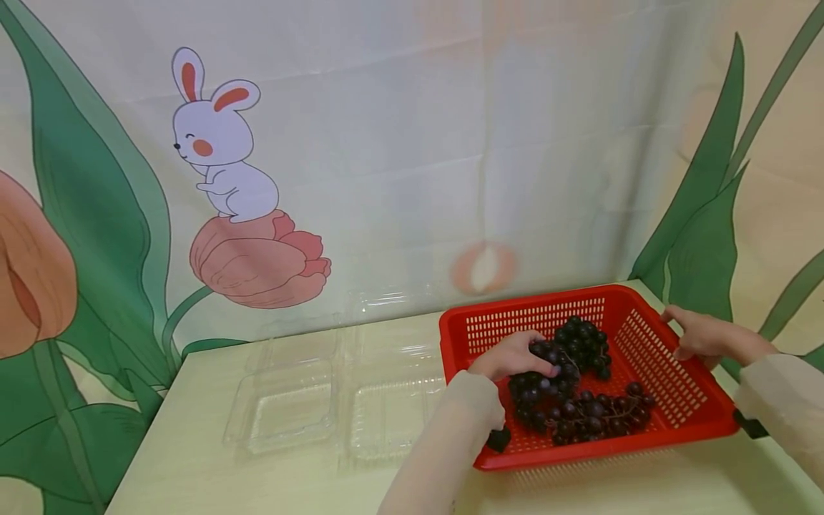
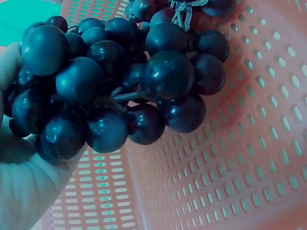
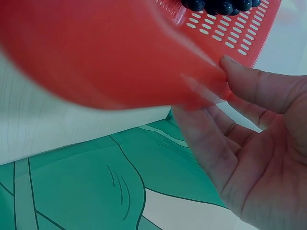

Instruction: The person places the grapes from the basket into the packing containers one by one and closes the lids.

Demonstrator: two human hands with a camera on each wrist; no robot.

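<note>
A bunch of round, dark purple grapes with a thin stem (image 2: 79,79) is within the basket's walls, in the grasp of the left hand (image 1: 515,354). The thumb and fingers are curled round the grapes, some fingertips hidden behind the fruit; this wide hold probably spreads the load over several grapes rather than pinching 1. Whether the bunch is clear of the basket floor, I cannot tell. More dark grapes lie around it: a cluster behind (image 1: 586,340) and a looser cluster in front (image 1: 601,418).

All sit in a red rectangular plastic basket with slotted walls (image 1: 556,450). The right hand (image 1: 702,332) clamps its right rim, thumb on 1 side and fingers on the other, likely to steady it.

Left of the basket, 2 clear plastic containers (image 1: 290,408) (image 1: 386,422) rest side by side on the pale table (image 1: 193,458), apparently with lids tipped back towards the wall, which would leave their trays accessible from above. Behind hangs a pale printed cloth with a white rabbit (image 1: 228,164)
</note>
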